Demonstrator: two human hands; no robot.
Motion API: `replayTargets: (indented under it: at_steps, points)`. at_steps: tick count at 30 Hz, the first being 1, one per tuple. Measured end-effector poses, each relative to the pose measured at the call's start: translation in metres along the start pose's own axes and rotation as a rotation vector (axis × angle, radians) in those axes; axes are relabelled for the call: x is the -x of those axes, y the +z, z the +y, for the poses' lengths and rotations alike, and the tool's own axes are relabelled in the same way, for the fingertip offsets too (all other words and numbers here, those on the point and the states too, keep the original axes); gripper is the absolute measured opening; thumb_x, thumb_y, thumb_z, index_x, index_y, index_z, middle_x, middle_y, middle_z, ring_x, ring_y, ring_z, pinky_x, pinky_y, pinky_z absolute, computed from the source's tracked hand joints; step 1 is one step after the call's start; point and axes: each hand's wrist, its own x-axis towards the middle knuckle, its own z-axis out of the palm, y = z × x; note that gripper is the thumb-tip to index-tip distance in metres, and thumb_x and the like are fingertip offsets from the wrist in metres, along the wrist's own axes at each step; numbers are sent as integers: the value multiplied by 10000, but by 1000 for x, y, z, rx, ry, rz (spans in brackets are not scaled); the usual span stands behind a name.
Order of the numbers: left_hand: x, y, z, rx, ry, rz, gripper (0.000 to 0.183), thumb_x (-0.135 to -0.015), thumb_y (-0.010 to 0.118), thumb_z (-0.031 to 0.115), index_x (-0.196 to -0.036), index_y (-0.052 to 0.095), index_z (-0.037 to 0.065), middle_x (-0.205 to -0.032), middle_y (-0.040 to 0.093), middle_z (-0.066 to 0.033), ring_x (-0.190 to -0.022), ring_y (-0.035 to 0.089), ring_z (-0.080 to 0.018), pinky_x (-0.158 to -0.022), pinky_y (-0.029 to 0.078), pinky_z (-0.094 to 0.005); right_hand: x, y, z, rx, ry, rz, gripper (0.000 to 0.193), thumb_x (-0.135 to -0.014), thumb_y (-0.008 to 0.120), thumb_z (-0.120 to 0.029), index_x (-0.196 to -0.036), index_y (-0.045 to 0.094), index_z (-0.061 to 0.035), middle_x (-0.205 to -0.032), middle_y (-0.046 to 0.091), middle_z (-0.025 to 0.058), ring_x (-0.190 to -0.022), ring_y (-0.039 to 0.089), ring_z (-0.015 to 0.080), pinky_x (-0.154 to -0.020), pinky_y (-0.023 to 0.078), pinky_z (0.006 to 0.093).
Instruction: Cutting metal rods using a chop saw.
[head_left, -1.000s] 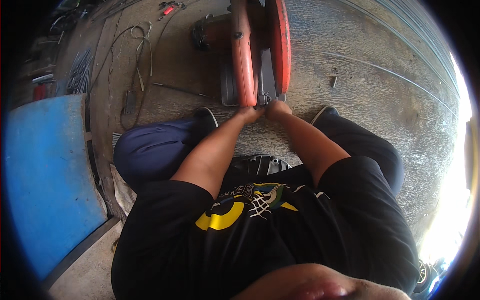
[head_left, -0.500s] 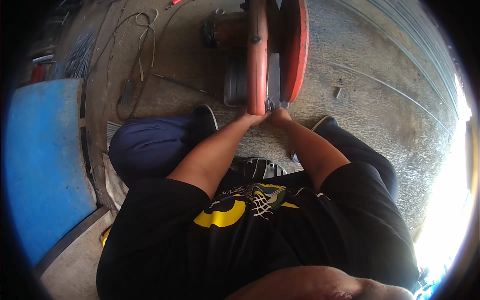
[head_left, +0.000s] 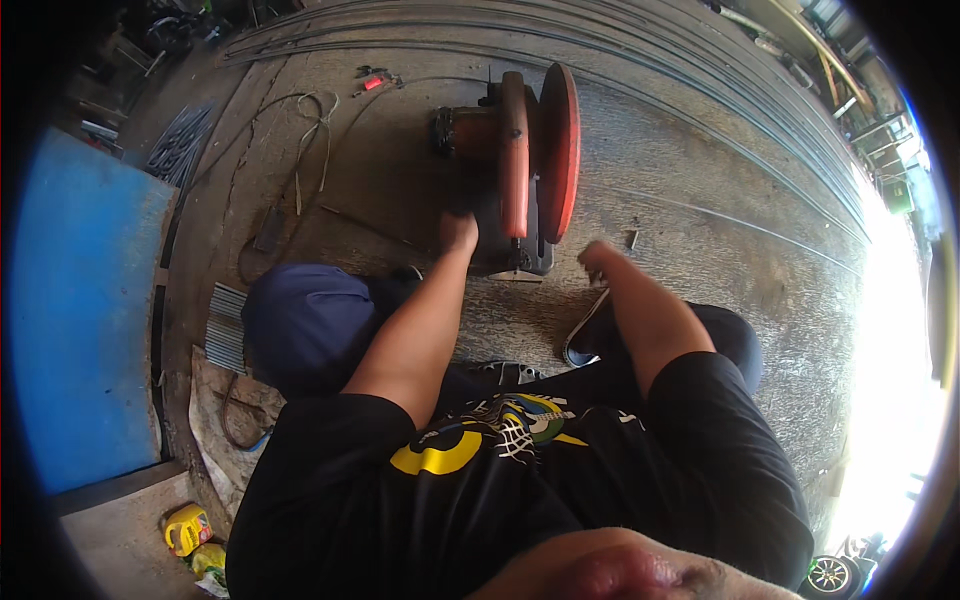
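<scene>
A red-orange cut-off saw (head_left: 514,180) stands on the worn floor in front of me, with a round red guard over its blade at the right. My left hand (head_left: 459,232) is at the left side of the saw's dark base. It looks closed, but its fingers are mostly hidden, and what they grip cannot be made out. Just right of the base, apart from the saw, my right hand (head_left: 597,260) hangs with loosely bent fingers and nothing visible in them. Neither hand touches the saw's handle.
Long thin metal rods (head_left: 640,75) lie across the far floor and down the right. A small metal piece (head_left: 633,239) lies near my right hand. At left are a blue panel (head_left: 90,310), a bundle of short rods (head_left: 226,325), a cord (head_left: 318,120) and a yellow container (head_left: 186,529).
Both hands have left the near end of the saw's handle and moved apart, left hand to the base, right hand rightward. The view has shifted to show more of the far floor.
</scene>
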Motion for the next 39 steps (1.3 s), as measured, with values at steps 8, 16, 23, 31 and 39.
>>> replayTargets:
  at_steps: [8,16,23,31,39]
  points:
    - [43,-36,140,773,105,-427,434,-904,532,435,-921,563,3,-735,588,-96,-595,580,-201,-564,482,-335,205,-118,-111,-566,-619,286,293,-880,535,-263,-1060,545,-32,-892,601,122,-630,626,235,-558,522,355]
    - [63,-44,150,562,77,-630,372,-848,647,389,-828,583,23,-668,598,-78,-548,590,-159,-499,471,-293,221,-76,-148,-217,-732,828,526,-907,515,-370,-1238,439,32,-1049,603,246,-937,600,422,-829,491,462]
    - [29,-53,210,457,31,-630,187,-817,619,167,-877,626,-10,-698,629,-92,-575,616,-203,-517,492,-333,206,-107,-191,-196,-733,984,482,-913,447,-289,-1231,376,67,-999,605,317,-987,576,462,-861,463,497]
    - [-40,-68,310,488,-8,-842,288,-785,614,171,-1041,508,89,-947,584,-99,-842,633,-228,-723,553,-413,197,-215,-265,111,-620,937,458,-846,444,-413,-1004,653,-37,-1016,639,240,-958,637,338,-843,507,394]
    - [-13,-66,287,514,7,-747,273,-757,618,137,-996,516,52,-912,565,-113,-770,629,-227,-652,544,-389,168,-193,-247,272,-530,1037,245,-796,561,-212,-929,693,-53,-945,676,180,-876,668,310,-729,540,383]
